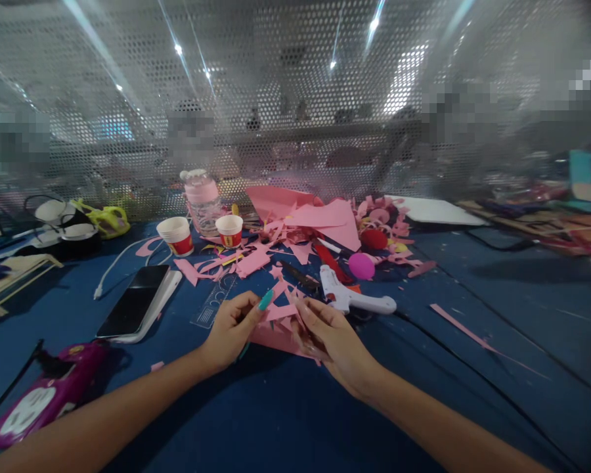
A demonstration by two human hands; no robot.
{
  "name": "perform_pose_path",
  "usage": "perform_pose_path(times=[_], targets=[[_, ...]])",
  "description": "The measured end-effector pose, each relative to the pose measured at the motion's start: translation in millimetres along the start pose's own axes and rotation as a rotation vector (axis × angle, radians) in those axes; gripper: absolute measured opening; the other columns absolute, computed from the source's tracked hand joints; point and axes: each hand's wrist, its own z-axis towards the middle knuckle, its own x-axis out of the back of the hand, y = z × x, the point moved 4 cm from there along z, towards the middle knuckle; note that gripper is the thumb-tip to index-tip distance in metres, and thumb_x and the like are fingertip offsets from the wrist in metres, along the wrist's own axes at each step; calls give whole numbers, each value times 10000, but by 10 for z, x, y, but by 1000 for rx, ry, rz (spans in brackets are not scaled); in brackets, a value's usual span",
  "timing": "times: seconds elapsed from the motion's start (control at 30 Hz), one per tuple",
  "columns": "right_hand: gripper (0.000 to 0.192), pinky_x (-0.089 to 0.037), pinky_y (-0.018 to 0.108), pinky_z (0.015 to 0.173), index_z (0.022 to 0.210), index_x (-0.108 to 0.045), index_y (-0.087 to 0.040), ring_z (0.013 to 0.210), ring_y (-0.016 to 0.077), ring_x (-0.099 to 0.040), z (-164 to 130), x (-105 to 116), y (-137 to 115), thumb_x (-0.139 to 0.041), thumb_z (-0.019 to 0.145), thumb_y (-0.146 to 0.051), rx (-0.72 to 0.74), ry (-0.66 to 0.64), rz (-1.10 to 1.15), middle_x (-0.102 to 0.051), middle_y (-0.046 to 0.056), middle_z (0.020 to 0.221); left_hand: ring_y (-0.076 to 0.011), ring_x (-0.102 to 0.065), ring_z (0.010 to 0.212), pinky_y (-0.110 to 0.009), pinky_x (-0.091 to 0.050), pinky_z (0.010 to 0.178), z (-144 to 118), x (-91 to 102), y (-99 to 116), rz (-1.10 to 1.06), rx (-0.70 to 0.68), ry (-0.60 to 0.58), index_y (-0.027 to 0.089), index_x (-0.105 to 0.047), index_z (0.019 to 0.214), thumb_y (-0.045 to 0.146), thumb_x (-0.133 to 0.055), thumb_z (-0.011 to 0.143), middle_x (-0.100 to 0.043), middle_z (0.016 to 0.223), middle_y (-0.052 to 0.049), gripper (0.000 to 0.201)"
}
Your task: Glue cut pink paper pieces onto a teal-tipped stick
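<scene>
My left hand [232,328] and my right hand [331,340] meet over the blue table, both pinching a piece of pink paper [276,328] between them. The left fingers, with teal nails, grip the paper's left edge near a small pink strip. The right fingers hold its right edge. Just beyond the hands lies a white glue gun [352,295] and dark scissors [299,274], among pink paper scraps [256,259].
A phone [134,301] on a white case lies at left, with a clear ruler [215,301] beside it. Two paper cups [176,235], a plastic bottle [201,200], pink sheets [320,213], a magenta ball [361,265], a purple power strip [44,397] and a perforated metal screen [295,98] surround the spot.
</scene>
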Motion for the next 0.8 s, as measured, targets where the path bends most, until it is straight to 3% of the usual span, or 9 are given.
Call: perform_pose_path(times=[0.13,0.3,0.8], targets=[[383,-206,183,367,620,-463,-184,390,39,-339,-7,6,10,-664,619,-510,-42,50,58,-432,-58,463,-31,-275,371,-160,-203,353,8,-4,-2,14,-7,-6,167,-428,619,414,-499,795,-333,444,84,311],[387,-161,191,366,602,-453,-174,344,26,-252,4,0,24,-586,699,-525,-10,1,-22,-389,-72,398,-31,-285,382,-160,-213,359,14,-15,3,39,-22,-34,166,-428,620,392,-491,804,-354,464,74,299],[361,-138,204,349,601,-467,-174,320,23,-236,11,-11,9,-569,732,-495,10,-13,-11,-384,-81,389,-39,-291,377,-168,-216,350,-6,-27,33,76,-11,-53,173,-423,616,450,-484,791,-340,456,74,333]])
